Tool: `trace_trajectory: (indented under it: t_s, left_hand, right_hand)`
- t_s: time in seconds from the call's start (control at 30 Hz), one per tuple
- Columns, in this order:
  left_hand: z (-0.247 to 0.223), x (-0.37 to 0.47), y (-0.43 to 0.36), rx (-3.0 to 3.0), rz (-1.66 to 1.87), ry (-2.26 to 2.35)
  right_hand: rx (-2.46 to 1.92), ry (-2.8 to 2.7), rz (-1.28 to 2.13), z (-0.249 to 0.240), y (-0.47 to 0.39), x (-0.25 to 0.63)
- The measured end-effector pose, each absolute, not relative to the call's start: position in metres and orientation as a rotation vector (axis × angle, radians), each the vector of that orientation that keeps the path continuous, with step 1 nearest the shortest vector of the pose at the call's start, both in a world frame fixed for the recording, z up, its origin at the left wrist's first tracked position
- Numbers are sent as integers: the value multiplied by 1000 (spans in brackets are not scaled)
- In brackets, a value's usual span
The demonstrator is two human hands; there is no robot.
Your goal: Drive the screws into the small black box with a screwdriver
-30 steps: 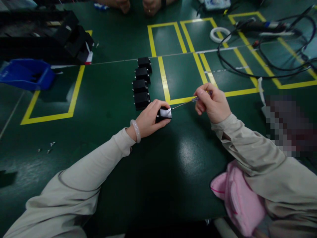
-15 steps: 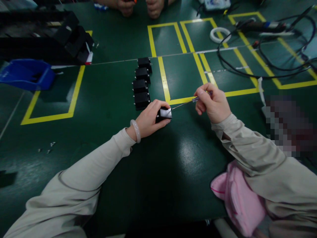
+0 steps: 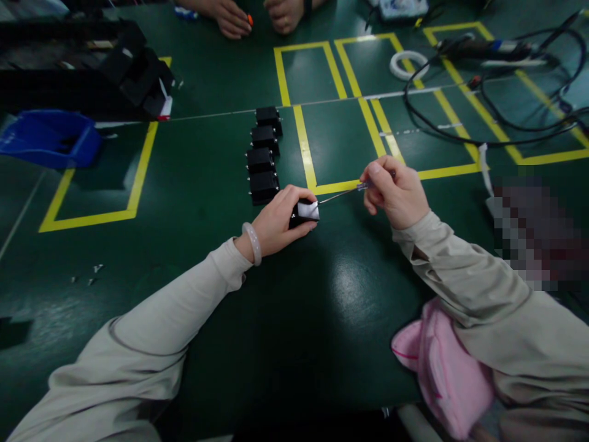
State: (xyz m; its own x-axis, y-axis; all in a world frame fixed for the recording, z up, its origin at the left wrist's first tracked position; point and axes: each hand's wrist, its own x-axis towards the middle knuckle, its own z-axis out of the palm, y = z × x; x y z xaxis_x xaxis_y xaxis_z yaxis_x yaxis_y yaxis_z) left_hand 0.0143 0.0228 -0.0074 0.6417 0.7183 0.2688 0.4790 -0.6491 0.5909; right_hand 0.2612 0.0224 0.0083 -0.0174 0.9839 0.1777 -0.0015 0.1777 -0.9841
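My left hand [image 3: 281, 222] is closed around a small black block [image 3: 300, 220] with a white face, holding it down on the green table. In my right hand [image 3: 396, 191] is a screwdriver [image 3: 340, 194], its handle mostly hidden by my fingers. The thin shaft slants left and its tip meets the white face; whether it sits on a screw is too small to tell. Beyond my left hand stands a row of several similar black blocks [image 3: 264, 184] with small shiny studs on their sides.
Loose screws [image 3: 91, 281] lie at the left. A blue bin [image 3: 55, 138] and black trays [image 3: 87, 67] stand at the back left. Toward the back right are a white tape roll [image 3: 409, 65] and a coiled black cable [image 3: 414, 113]. A co-worker's hands [image 3: 232, 18] are across the table.
My hands, the black block and the screwdriver stay almost where they were. Across the table, the co-worker's hands have shifted slightly, and one has opened flatter beside an orange thing.
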Motion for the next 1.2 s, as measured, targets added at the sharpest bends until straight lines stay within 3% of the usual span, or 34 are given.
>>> trace_trajectory:
  t_s: [1.2]
  left_hand:
    - [-7, 15, 22, 2391, 674, 945]
  right_hand:
    - [-1075, -1334, 1086, 7, 22, 262]
